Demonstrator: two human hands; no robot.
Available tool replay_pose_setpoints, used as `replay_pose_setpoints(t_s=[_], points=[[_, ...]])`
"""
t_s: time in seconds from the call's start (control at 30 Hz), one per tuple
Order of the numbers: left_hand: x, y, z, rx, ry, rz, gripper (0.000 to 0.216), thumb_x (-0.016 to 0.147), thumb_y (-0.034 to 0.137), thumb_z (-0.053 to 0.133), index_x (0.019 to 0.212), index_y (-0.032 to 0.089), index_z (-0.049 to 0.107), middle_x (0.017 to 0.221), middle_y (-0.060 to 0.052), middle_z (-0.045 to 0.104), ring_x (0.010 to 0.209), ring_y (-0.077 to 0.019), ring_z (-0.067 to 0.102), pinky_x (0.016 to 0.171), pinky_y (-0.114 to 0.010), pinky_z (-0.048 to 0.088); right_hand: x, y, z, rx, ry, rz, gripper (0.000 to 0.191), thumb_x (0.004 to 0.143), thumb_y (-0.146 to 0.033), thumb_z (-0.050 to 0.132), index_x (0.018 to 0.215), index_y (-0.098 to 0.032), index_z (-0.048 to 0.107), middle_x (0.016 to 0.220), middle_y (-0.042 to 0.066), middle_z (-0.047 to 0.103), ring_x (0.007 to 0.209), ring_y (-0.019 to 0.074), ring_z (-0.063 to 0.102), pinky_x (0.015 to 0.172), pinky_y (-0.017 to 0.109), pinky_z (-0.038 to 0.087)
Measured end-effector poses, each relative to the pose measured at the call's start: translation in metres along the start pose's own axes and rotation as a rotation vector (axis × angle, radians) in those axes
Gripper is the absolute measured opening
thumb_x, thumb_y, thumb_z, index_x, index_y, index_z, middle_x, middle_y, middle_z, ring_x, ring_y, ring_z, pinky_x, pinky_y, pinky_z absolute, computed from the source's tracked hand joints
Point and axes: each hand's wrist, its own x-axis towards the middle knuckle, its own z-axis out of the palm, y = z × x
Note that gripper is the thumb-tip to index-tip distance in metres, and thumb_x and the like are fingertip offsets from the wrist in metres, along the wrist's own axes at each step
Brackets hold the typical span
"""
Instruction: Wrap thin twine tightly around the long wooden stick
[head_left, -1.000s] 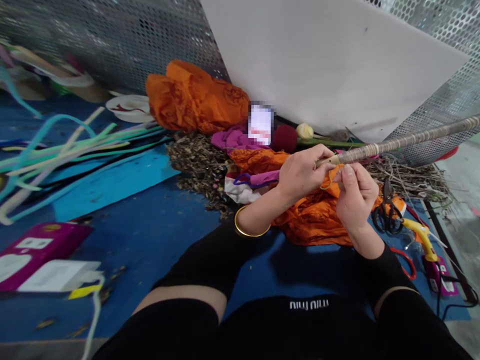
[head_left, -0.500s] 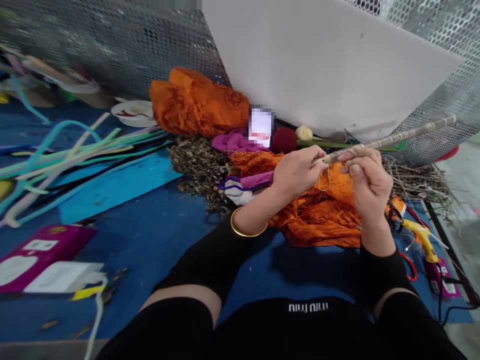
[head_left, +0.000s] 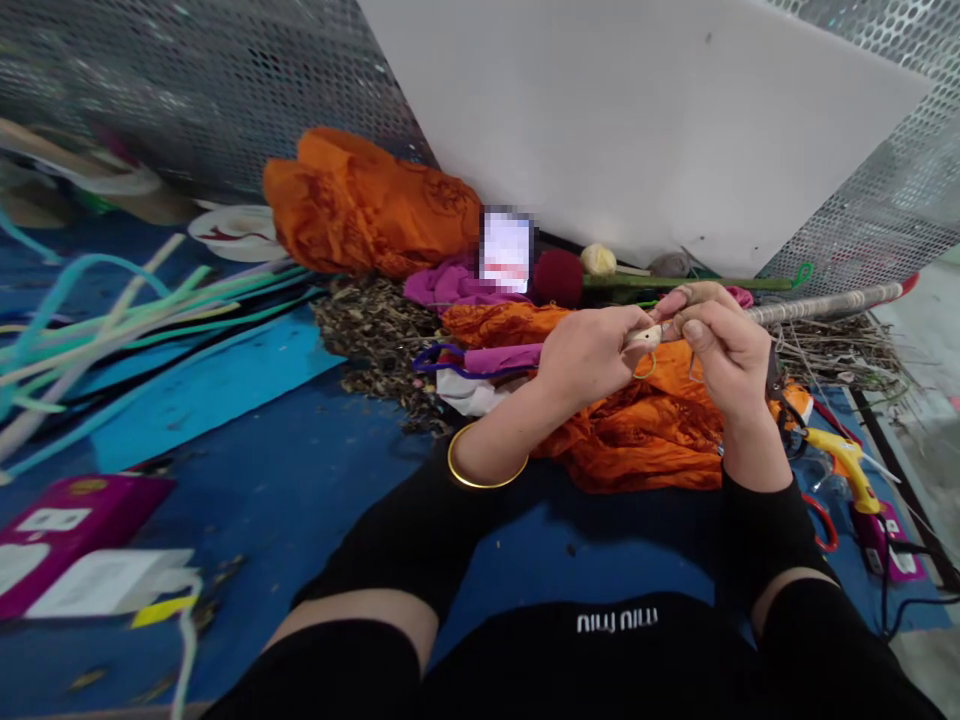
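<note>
A long, pale stick (head_left: 832,302), its far part wrapped in greyish cord, runs from between my hands out to the right. My left hand (head_left: 596,352) grips its pale near end, where a small dark hole shows. Beside that hand, my right hand (head_left: 724,340) pinches at the stick with thumb and fingers; whether it also holds thread is too small to tell. A thin yellow-green loop (head_left: 646,366) hangs under the near end. Orange patterned cloth (head_left: 637,440) lies on the blue surface beneath both hands.
Behind lie an orange bundle (head_left: 367,205), a lit phone (head_left: 506,250) and dried plant pieces (head_left: 375,335). Coloured foam strips (head_left: 142,310) spread at the left, near a purple box (head_left: 82,530). A yellow glue gun (head_left: 844,460) and red-handled scissors (head_left: 823,525) rest at the right. A white board (head_left: 637,120) leans behind.
The stick's far end has dropped, so it lies closer to level. My right hand has moved slightly left, nearer my left hand, and the view has shifted a little.
</note>
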Motion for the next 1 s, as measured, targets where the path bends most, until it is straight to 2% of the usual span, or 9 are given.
replay_pose_setpoints(t_s=[0.17, 0.3, 0.4, 0.6, 0.77, 0.9, 1.0], points=[[-0.002, 0.004, 0.001, 0.151, -0.021, 0.013, 0.021, 0.091, 0.023, 0.061, 0.104, 0.020, 0.077, 0.093, -0.006, 0.081, 0.081, -0.0237, 0.073, 0.067, -0.030, 0.043, 0.001, 0.005, 0.002, -0.011, 0.020, 0.134, 0.031, 0.103, -0.042, 0.058, 0.081, -0.024, 0.070, 0.108, 0.005, 0.071, 0.101, 0.0182, 0.073, 0.094, 0.040, 0.064], [-0.003, 0.007, 0.000, 0.255, -0.052, 0.064, 0.023, 0.092, 0.026, 0.061, 0.108, 0.019, 0.076, 0.092, -0.008, 0.080, 0.087, -0.0290, 0.076, 0.066, -0.033, 0.045, 0.000, 0.008, 0.002, -0.013, 0.021, 0.207, 0.037, 0.102, -0.050, 0.058, 0.079, -0.023, 0.069, 0.111, 0.005, 0.069, 0.102, 0.0182, 0.074, 0.091, 0.038, 0.064], [-0.004, 0.006, 0.001, 0.294, -0.047, 0.112, 0.029, 0.094, 0.029, 0.059, 0.117, 0.019, 0.073, 0.092, -0.009, 0.080, 0.086, -0.0295, 0.076, 0.065, -0.033, 0.047, -0.001, 0.010, 0.002, -0.008, 0.017, 0.243, 0.041, 0.101, -0.054, 0.057, 0.077, -0.022, 0.066, 0.111, 0.005, 0.067, 0.103, 0.0184, 0.075, 0.093, 0.037, 0.064], [-0.007, -0.002, 0.006, 0.310, 0.066, 0.261, 0.038, 0.094, 0.023, 0.055, 0.129, 0.018, 0.069, 0.092, -0.008, 0.080, 0.083, -0.0260, 0.075, 0.066, -0.032, 0.050, -0.002, 0.010, 0.002, 0.014, 0.012, 0.324, 0.045, 0.099, -0.062, 0.056, 0.082, -0.023, 0.067, 0.114, 0.006, 0.067, 0.107, 0.0201, 0.074, 0.099, 0.040, 0.063], [-0.006, -0.011, 0.011, 0.308, 0.159, 0.430, 0.031, 0.100, 0.025, 0.052, 0.117, 0.020, 0.077, 0.094, -0.007, 0.081, 0.083, -0.0227, 0.076, 0.065, -0.029, 0.050, -0.001, 0.009, 0.005, 0.049, 0.036, 0.327, 0.051, 0.096, -0.068, 0.057, 0.074, -0.022, 0.064, 0.112, 0.007, 0.067, 0.103, 0.0191, 0.075, 0.097, 0.039, 0.064], [-0.002, -0.018, 0.008, 0.259, 0.191, 0.399, 0.032, 0.101, 0.026, 0.051, 0.115, 0.021, 0.080, 0.105, -0.007, 0.083, 0.087, -0.0217, 0.077, 0.067, -0.029, 0.053, 0.001, 0.005, 0.002, 0.164, 0.131, 0.387, 0.048, 0.091, -0.066, 0.066, 0.072, -0.021, 0.065, 0.110, 0.005, 0.070, 0.098, 0.0177, 0.076, 0.092, 0.036, 0.065], [0.003, -0.026, -0.002, 0.223, 0.177, 0.326, 0.032, 0.100, 0.029, 0.055, 0.117, 0.024, 0.081, 0.108, -0.006, 0.083, 0.088, -0.0212, 0.078, 0.068, -0.028, 0.054, 0.003, 0.000, -0.015, 0.280, 0.308, 0.446, 0.037, 0.090, -0.056, 0.073, 0.074, -0.022, 0.069, 0.101, 0.001, 0.074, 0.073, 0.0099, 0.072, 0.073, 0.028, 0.064]])
